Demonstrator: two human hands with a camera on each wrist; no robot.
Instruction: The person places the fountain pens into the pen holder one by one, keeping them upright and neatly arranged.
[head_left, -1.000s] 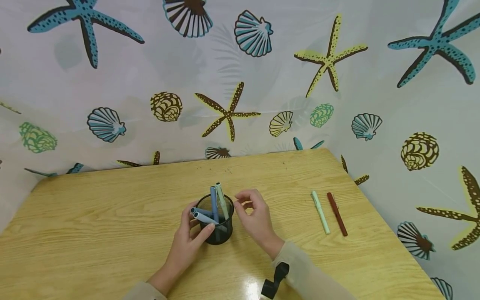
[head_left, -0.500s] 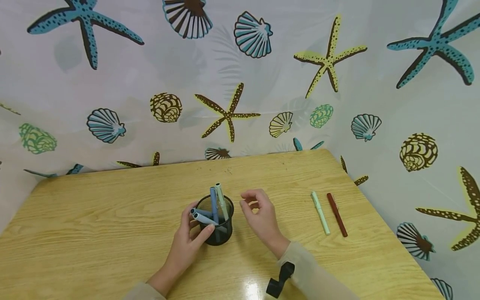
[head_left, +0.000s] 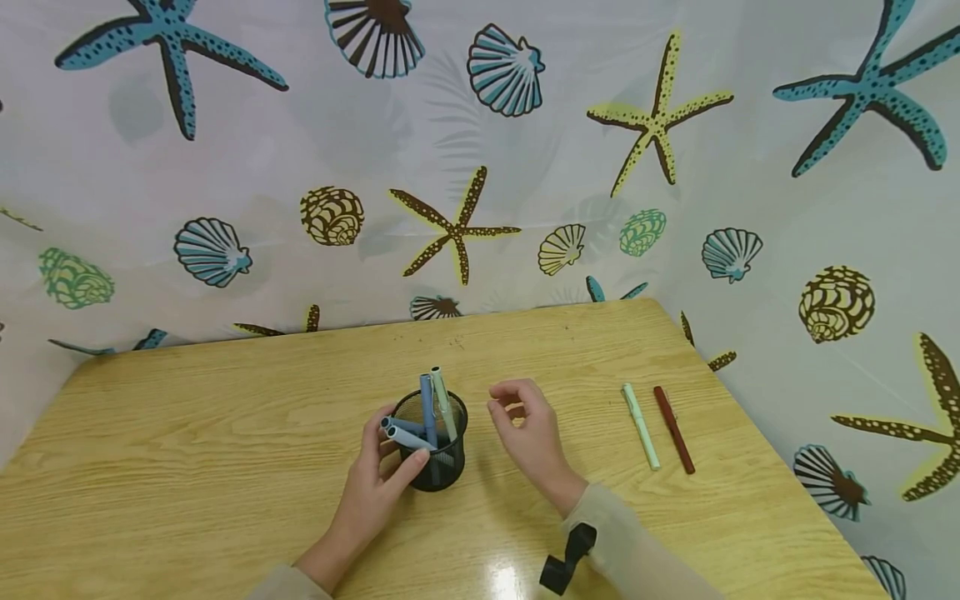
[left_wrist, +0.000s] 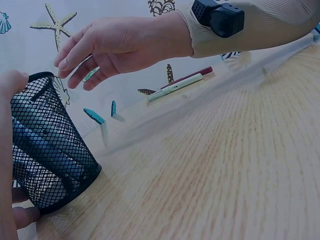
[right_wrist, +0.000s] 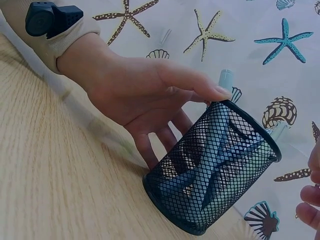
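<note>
In the head view, a black mesh pen cup (head_left: 438,473) stands on the wooden table. My left hand (head_left: 369,485) holds it from the left, thumb at the near rim and fingers round its side, as the right wrist view shows of this cup (right_wrist: 215,170) too. Inside are a steep blue pen (head_left: 428,402), a pale green pen (head_left: 444,407), and two bluish pens (head_left: 408,437) leaning left. To the right of the cup, my right hand (head_left: 531,433) hovers with loosely bent fingers, holding nothing; the left wrist view shows a gap between its fingers and the rim.
A mint green pen (head_left: 641,427) and a dark red pen (head_left: 675,430) lie side by side on the right of the table (head_left: 225,442). A white curtain (head_left: 262,158) with shells and starfish hangs behind the table and along its right side.
My right hand has drawn away from the cup's rim, moving a little to the right. The left hand, the cup and the pens have stayed in place.
</note>
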